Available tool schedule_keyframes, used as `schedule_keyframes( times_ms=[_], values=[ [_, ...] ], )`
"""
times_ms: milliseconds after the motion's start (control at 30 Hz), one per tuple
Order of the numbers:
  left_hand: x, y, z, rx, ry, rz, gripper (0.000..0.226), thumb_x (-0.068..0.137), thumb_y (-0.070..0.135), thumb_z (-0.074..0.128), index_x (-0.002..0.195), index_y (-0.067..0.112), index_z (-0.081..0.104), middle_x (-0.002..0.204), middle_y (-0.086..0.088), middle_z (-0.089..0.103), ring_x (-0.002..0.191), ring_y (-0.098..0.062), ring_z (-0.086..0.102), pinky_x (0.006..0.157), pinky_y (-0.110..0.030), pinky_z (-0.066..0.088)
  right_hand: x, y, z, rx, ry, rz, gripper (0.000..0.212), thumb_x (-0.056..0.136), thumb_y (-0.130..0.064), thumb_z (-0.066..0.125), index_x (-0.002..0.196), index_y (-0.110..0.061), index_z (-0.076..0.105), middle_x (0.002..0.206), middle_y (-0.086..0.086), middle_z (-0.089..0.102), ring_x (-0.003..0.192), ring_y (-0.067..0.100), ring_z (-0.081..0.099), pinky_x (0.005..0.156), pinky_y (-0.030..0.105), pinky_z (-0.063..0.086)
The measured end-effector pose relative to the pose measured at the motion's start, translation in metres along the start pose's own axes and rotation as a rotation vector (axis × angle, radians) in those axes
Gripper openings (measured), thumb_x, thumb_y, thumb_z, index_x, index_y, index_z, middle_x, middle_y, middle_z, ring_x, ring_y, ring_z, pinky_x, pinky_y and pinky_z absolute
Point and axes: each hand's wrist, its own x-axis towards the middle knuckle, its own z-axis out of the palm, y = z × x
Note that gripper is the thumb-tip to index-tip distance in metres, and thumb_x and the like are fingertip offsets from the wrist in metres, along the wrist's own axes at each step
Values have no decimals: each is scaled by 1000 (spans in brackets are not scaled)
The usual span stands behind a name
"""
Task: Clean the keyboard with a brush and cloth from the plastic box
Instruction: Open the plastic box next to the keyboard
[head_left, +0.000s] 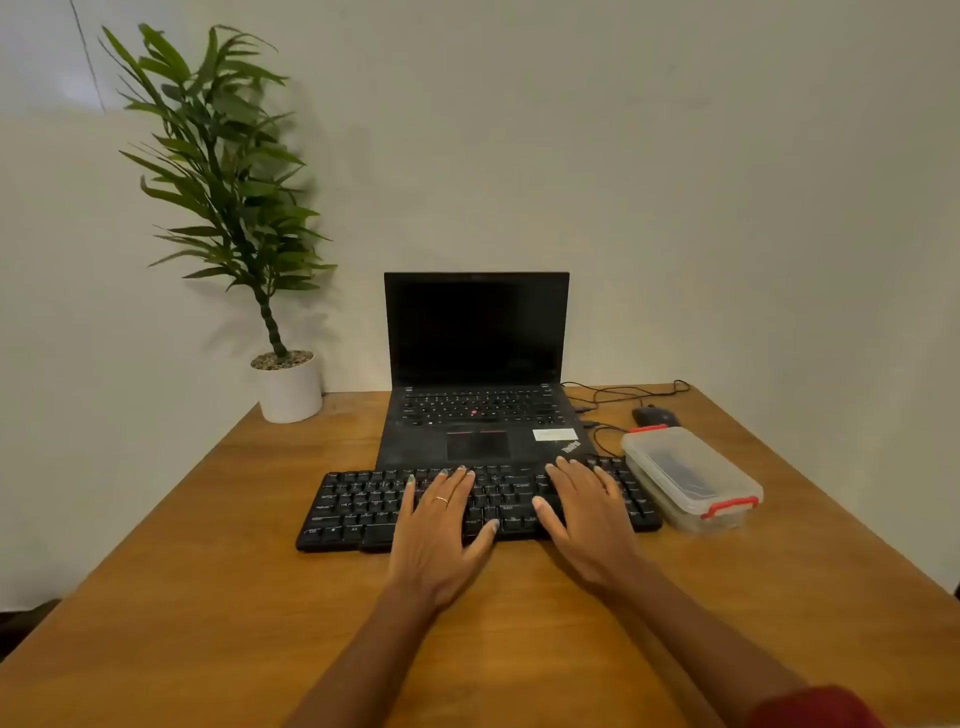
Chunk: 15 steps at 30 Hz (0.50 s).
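Both hands lie flat on the keyboard (363, 506), fingers spread and straight, holding nothing. Left hand (441, 530) sits at frame centre, right hand (587, 525) just right of it.

Keyboard is low centre on the counter (208, 597), its far edge touching or overlapping the front lip of the laptop (478, 410); can't tell which.

Plastic box (691, 478) sits right of centre, just beside the keyboard's right end. Lid is on, with a red latch at the near end and another at the far end. Something dark shows through the lid; can't confirm it's the brush or cloth.

Handling, my read:
- Box: light, rigid, thin-walled, smooth sides, likely slides on the wood. Brace the body with one hand and flip the latches with the other.
- Keyboard: stiff, flat, moderately light. Keycaps may snag or pop, so hold it by the end edges, not the keys.
- Its cable appears to trail towards the laptop, limiting how far it lifts.
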Motion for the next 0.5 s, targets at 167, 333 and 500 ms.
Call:
schedule_keyframes(
  times_ms=[167,333,500],
  values=[
    [-4,-6,16,-23,48,1,83,83,70,6,153,28,17,159,10,18,147,-6,9,117,-35,-12,-7,-1,24,-39,102,9,63,91,-52,21,131,-16,53,136,1,52,130,15,43,112,32,17],
    [-13,-6,21,-30,53,-8,79,86,67,8,152,28,22,158,10,22,146,-7,14,115,-33,-11,-14,2,30,-74,203,-18,48,90,-43,35,112,-14,67,113,0,67,110,14,60,104,33,27],
    [-21,-5,15,-5,-5,-12,85,79,68,-2,153,29,16,159,11,17,147,-6,5,115,-33,-11,-18,0,30,-140,158,-7,47,89,-42,36,109,-14,69,109,0,68,106,15,62,101,33,24]
  ],
)
